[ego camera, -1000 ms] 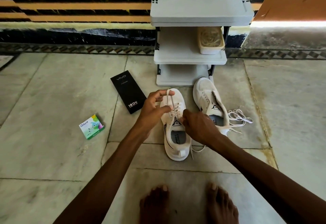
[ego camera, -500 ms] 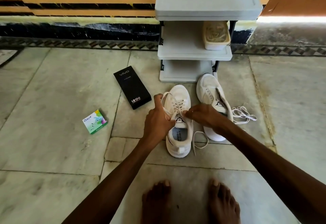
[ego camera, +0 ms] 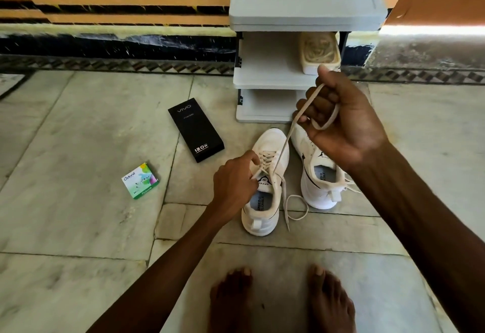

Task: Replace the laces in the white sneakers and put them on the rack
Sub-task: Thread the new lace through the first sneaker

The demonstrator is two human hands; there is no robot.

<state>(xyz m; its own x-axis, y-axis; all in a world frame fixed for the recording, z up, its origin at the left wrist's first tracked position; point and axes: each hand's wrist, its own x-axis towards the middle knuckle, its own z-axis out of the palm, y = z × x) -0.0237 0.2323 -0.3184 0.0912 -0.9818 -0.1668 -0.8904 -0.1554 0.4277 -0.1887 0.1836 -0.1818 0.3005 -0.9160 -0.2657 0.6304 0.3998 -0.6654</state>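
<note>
Gripping the taut lace (ego camera: pixel 285 146), the right hand (ego camera: pixel 341 122) hangs high; the left hand (ego camera: pixel 233 183) pinches the sneaker (ego camera: pixel 262 220). Seemingly mid-lacing: upper eyelets next.

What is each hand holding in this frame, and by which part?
The right hand grips the lace along its free length, looped round the fingers. The left hand pinches the sneaker at its laced upper.
</note>
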